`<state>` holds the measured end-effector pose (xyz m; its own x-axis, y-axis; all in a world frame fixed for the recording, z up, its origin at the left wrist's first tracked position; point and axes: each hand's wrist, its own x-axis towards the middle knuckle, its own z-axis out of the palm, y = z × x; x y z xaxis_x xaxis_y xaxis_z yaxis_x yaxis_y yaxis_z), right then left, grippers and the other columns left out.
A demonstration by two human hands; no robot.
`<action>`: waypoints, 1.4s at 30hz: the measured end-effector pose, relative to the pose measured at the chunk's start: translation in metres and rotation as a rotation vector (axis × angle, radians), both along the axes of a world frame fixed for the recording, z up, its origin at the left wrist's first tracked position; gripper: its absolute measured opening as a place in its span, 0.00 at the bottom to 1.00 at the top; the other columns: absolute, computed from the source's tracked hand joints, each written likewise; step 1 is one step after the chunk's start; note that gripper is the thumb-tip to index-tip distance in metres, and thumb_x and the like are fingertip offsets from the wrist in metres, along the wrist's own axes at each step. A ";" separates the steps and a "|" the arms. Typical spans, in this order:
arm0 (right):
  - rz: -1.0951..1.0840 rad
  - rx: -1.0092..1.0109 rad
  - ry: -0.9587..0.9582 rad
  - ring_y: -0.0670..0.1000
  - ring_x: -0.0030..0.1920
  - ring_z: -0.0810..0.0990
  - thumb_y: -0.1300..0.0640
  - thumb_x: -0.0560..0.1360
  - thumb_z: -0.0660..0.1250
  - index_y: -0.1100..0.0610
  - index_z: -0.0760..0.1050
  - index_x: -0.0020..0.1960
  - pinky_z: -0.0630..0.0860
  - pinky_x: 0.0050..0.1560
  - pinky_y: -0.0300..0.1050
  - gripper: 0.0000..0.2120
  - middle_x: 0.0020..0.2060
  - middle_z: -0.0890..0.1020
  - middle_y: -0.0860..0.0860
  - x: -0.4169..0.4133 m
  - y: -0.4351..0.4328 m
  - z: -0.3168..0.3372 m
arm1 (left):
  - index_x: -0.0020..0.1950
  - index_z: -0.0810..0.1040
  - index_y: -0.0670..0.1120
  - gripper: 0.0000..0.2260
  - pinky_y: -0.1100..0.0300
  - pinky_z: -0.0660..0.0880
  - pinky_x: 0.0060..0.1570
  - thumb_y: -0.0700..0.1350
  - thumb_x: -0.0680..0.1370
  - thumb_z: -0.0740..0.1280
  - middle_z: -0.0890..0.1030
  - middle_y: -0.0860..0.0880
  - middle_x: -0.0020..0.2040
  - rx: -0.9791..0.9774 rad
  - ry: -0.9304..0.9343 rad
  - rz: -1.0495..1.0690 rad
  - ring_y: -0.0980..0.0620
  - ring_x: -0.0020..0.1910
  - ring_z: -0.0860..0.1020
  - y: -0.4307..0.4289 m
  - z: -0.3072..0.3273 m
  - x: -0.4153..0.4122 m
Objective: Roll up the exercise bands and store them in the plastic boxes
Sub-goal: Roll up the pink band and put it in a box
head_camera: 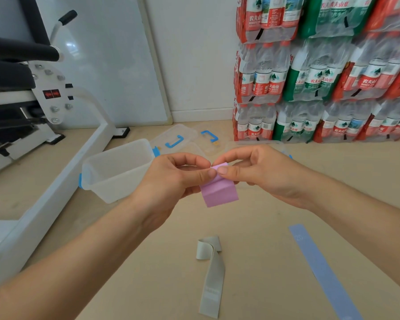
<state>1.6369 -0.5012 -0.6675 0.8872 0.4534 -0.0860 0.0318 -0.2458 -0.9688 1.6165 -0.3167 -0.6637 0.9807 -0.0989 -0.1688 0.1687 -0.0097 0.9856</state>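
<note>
The shrink-wrapped water bottle packs [321, 72] stacked against the wall carry red and green labels reading 农夫山泉; the smaller print beneath is too blurred to read

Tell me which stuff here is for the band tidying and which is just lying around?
For the job: pink band held by left hand and right hand; grey band; blue band; open box; lids.

Just there: gym machine; water packs; whiteboard.
</note>
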 end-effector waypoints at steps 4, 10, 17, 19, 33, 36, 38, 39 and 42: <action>-0.016 0.028 0.038 0.45 0.36 0.73 0.53 0.74 0.68 0.56 0.82 0.51 0.65 0.37 0.37 0.10 0.38 0.81 0.51 0.001 0.002 -0.005 | 0.40 0.80 0.42 0.08 0.60 0.78 0.41 0.36 0.64 0.75 0.84 0.43 0.38 0.018 -0.029 0.006 0.47 0.40 0.82 0.000 0.000 0.001; -0.047 0.124 0.084 0.51 0.39 0.72 0.58 0.72 0.70 0.58 0.83 0.49 0.65 0.42 0.46 0.07 0.42 0.82 0.61 0.002 0.004 -0.006 | 0.43 0.79 0.43 0.10 0.58 0.77 0.45 0.38 0.65 0.76 0.83 0.43 0.41 0.060 -0.048 -0.018 0.48 0.40 0.81 0.001 0.001 0.000; -0.050 0.146 0.053 0.56 0.44 0.72 0.63 0.71 0.71 0.57 0.83 0.49 0.65 0.47 0.53 0.07 0.49 0.79 0.72 0.002 0.003 -0.003 | 0.41 0.80 0.46 0.02 0.53 0.76 0.50 0.41 0.72 0.72 0.82 0.41 0.45 0.086 0.066 -0.082 0.45 0.45 0.79 0.004 0.003 0.000; -0.045 0.153 0.064 0.56 0.45 0.72 0.64 0.71 0.72 0.57 0.83 0.48 0.66 0.48 0.53 0.07 0.47 0.80 0.69 0.002 0.003 -0.004 | 0.41 0.80 0.46 0.04 0.50 0.75 0.53 0.40 0.69 0.73 0.82 0.40 0.46 0.055 0.080 -0.081 0.45 0.46 0.79 0.005 0.003 0.001; -0.052 0.139 0.132 0.47 0.32 0.73 0.61 0.71 0.71 0.56 0.79 0.46 0.70 0.34 0.37 0.04 0.36 0.80 0.55 0.002 0.003 0.002 | 0.44 0.78 0.43 0.13 0.57 0.77 0.47 0.39 0.62 0.74 0.83 0.41 0.42 -0.037 0.069 -0.052 0.46 0.41 0.80 0.003 -0.001 0.001; -0.062 0.163 0.121 0.54 0.41 0.73 0.64 0.71 0.71 0.57 0.79 0.47 0.70 0.39 0.41 0.06 0.41 0.81 0.58 0.003 0.002 0.002 | 0.42 0.80 0.46 0.05 0.57 0.77 0.48 0.42 0.68 0.74 0.81 0.42 0.46 0.000 0.110 -0.071 0.44 0.45 0.77 0.004 0.000 0.001; -0.063 0.173 0.103 0.55 0.43 0.75 0.66 0.70 0.71 0.58 0.80 0.47 0.70 0.43 0.44 0.07 0.41 0.82 0.58 0.004 0.002 0.002 | 0.41 0.81 0.46 0.01 0.62 0.77 0.40 0.43 0.71 0.72 0.81 0.43 0.45 0.019 0.120 -0.075 0.45 0.44 0.75 0.004 0.001 0.000; -0.059 0.176 0.095 0.54 0.44 0.76 0.66 0.70 0.71 0.57 0.80 0.47 0.70 0.45 0.45 0.07 0.41 0.82 0.57 0.003 0.002 0.003 | 0.41 0.81 0.46 0.02 0.62 0.77 0.40 0.43 0.70 0.72 0.80 0.43 0.44 0.016 0.117 -0.072 0.46 0.44 0.75 0.004 0.001 0.000; -0.046 0.188 0.094 0.51 0.42 0.78 0.67 0.71 0.70 0.55 0.79 0.45 0.72 0.45 0.42 0.07 0.39 0.83 0.54 0.002 0.003 0.003 | 0.41 0.81 0.44 0.09 0.53 0.76 0.54 0.43 0.64 0.74 0.81 0.41 0.46 -0.016 0.106 -0.049 0.44 0.48 0.78 0.004 0.001 0.000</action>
